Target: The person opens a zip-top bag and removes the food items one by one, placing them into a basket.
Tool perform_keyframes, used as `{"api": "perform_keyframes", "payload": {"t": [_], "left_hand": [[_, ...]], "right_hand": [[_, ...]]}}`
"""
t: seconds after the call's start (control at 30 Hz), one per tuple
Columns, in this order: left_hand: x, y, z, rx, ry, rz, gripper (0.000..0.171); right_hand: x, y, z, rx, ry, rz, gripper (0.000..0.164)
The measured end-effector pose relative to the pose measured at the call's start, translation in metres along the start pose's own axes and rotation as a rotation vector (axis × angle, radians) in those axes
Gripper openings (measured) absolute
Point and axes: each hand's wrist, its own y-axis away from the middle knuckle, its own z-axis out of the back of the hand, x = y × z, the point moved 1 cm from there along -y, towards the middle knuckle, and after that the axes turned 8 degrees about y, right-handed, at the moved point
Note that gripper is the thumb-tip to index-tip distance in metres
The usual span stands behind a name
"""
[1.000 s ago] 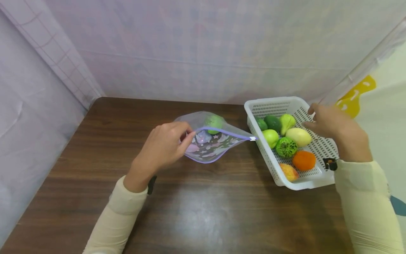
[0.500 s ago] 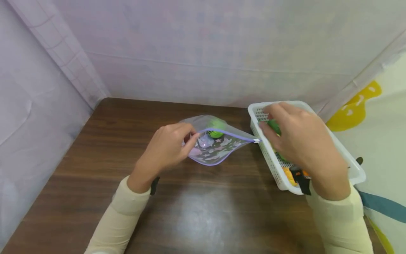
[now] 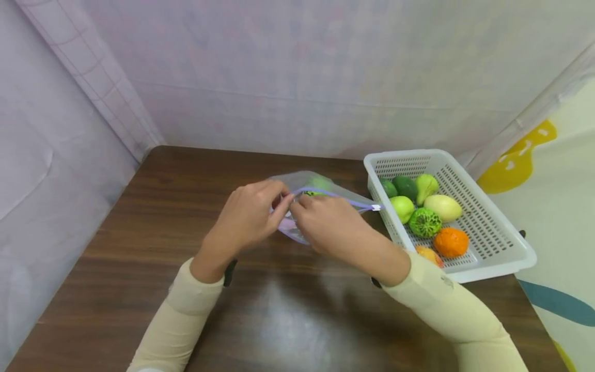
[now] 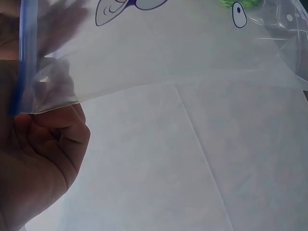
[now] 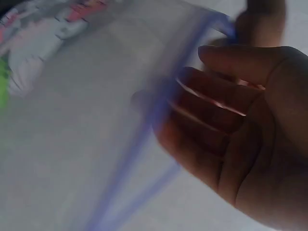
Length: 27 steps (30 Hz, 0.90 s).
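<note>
A clear zip bag (image 3: 289, 227) with a purple rim, a white slider (image 3: 376, 207) and printed figures lies on the table, its mouth towards me. Inside sits a round green item (image 3: 319, 182), partly covered by my right hand. My left hand (image 3: 248, 212) pinches the left end of the bag's rim between thumb and fingers; the left wrist view shows that hand (image 4: 53, 149) at the blue-edged corner. My right hand (image 3: 332, 225) is at the mouth beside the left fingertips. In the blurred right wrist view, its thumb and fingers (image 5: 192, 154) stand apart, fingers against the purple rim.
A white slotted basket (image 3: 492, 217) stands right of the bag. It holds several fruits and vegetables, among them an orange (image 3: 451, 242), a pale yellow oval fruit (image 3: 443, 207) and a green pear-shaped one (image 3: 426, 187). A cloth-covered wall (image 3: 297, 88) rises behind the wooden table (image 3: 153, 222).
My right hand has swung left from over the basket to the bag's mouth. The left hand keeps its pinch on the rim. The view has shifted slightly.
</note>
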Motion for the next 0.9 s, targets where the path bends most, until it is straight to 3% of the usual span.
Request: {"api": "perform_keyframes", "payload": {"t": [0.3, 0.4, 0.47, 0.53, 0.63, 0.67, 0.73, 0.87, 0.9], "left_hand": [[-0.002, 0.000, 0.000, -0.033, 0.009, -0.045, 0.013], [-0.002, 0.001, -0.001, -0.031, 0.013, -0.065, 0.012], [-0.003, 0.001, -0.003, -0.023, 0.016, -0.080, 0.011], [-0.003, 0.001, -0.004, -0.018, 0.017, -0.091, 0.011], [-0.004, 0.000, -0.005, -0.018, 0.011, -0.099, 0.011], [-0.004, 0.000, -0.005, -0.017, 0.009, -0.099, 0.011], [-0.005, 0.000, -0.006, -0.013, 0.007, -0.097, 0.011], [-0.004, 0.000, -0.007, -0.001, 0.007, -0.086, 0.012], [-0.004, 0.000, -0.008, 0.000, 0.007, -0.085, 0.012]], "right_hand": [[0.000, -0.021, -0.049, 0.219, 0.020, -0.125, 0.008], [-0.003, -0.026, -0.061, 0.254, 0.092, -0.111, 0.006], [-0.007, -0.029, -0.068, 0.337, 0.078, -0.111, 0.007], [-0.011, -0.033, -0.074, 0.468, -0.040, -0.151, 0.009], [-0.016, -0.036, -0.084, 0.675, -0.315, -0.326, 0.012], [-0.017, -0.037, -0.088, 0.709, -0.378, -0.377, 0.014], [-0.020, -0.037, -0.096, 0.735, -0.444, -0.452, 0.014], [-0.023, -0.035, -0.113, 0.698, -0.423, -0.412, 0.015], [-0.025, -0.035, -0.116, 0.650, -0.362, -0.385, 0.010]]}}
